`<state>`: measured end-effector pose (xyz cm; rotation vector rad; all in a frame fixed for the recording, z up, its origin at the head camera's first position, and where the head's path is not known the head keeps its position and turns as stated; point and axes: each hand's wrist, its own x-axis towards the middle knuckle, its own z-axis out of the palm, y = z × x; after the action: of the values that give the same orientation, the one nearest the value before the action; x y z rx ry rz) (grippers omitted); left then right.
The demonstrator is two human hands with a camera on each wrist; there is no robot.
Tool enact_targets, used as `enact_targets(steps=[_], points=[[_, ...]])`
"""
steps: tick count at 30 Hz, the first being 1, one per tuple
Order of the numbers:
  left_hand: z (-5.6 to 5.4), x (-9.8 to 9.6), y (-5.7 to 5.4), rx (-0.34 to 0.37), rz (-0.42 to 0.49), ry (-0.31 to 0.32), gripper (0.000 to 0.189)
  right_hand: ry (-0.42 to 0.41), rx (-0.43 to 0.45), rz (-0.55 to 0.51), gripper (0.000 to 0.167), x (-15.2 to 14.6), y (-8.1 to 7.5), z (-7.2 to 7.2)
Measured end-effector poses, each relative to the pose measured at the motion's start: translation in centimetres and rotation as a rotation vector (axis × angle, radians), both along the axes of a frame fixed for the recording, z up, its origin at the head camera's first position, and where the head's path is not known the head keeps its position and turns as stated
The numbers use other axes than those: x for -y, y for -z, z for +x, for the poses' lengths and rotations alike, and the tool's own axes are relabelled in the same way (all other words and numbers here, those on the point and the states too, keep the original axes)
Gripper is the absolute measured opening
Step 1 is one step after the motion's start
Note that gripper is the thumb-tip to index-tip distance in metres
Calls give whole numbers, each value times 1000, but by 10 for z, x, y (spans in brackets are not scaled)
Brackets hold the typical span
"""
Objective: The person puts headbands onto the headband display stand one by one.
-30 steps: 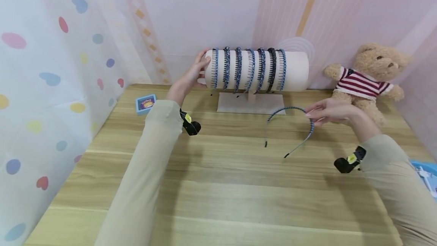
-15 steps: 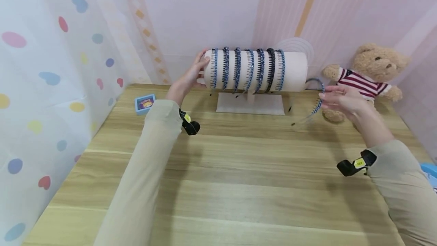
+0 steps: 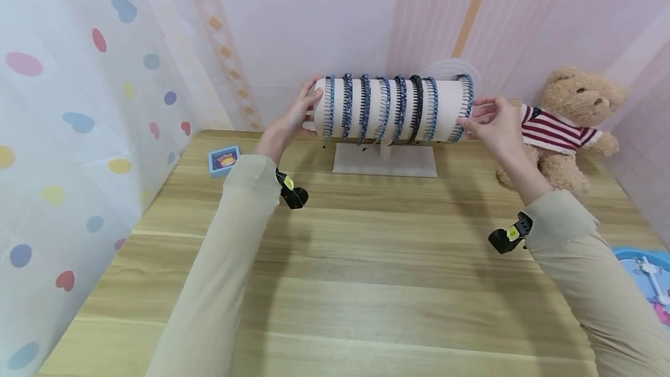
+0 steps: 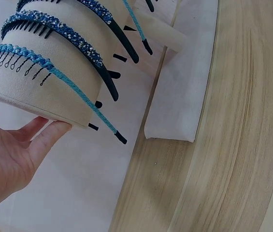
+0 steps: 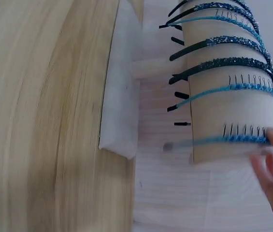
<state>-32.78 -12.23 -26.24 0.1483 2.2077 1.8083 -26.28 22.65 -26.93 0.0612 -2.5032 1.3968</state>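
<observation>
A pale roll-shaped headband stand (image 3: 445,108) rises on its flat base (image 3: 366,163) at the back of the table. My left hand (image 3: 293,112) grips the roll's left end, with the thumb along its rim in the left wrist view. Several blue and dark toothed headbands (image 4: 61,38) circle the roll, their tips jutting out below. Over at the right end, my right hand (image 3: 494,124) pinches a blue braided headband (image 3: 467,95) between thumb and fingers. This headband (image 5: 237,139) lies around the roll near its edge, its lower tip blurred in the right wrist view.
A teddy bear (image 3: 581,98) in a striped top sits on the wooden table (image 3: 340,284), just right of my right hand. A small blue box (image 3: 224,160) is at the back left. Part of a blue toy (image 3: 628,260) shows at the right edge.
My right hand has carried the blue headband from in front of the stand, out to the right, then back left onto the roll's right end. The left hand has stayed put.
</observation>
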Motion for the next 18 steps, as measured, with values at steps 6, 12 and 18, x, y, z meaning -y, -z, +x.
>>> enact_targets(steps=[6,12,18], points=[[-1,-1,0,-1,-1,-8,48,-208,-49,276,71,-11,-3,-4],[0,-3,-1,-2,-7,5,48,-300,-62,432,71,-14,-15,-7],[0,-1,0,2,-9,3,48,-332,45,542,71,-6,-35,-11]])
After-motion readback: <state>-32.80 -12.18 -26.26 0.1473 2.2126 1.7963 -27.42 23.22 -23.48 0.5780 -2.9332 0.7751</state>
